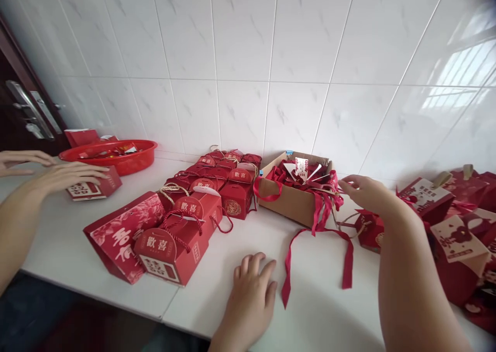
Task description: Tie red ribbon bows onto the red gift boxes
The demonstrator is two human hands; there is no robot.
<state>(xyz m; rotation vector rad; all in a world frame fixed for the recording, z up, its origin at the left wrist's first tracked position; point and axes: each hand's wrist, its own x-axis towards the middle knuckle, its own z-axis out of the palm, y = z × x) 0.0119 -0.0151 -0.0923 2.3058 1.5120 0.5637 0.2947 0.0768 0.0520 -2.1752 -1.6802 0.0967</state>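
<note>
On the table (310,310), boxes (211,207) stand between a basin (136,162), left, and a carton (284,203) of ribbons (318,207), right.

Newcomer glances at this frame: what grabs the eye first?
The cluster of red gift boxes left of centre on the white table. Next, red ribbons spilling from an open cardboard box just right of them, with the person's right hand at its right side. Then the bright red basin at far left, near the wall.
</note>
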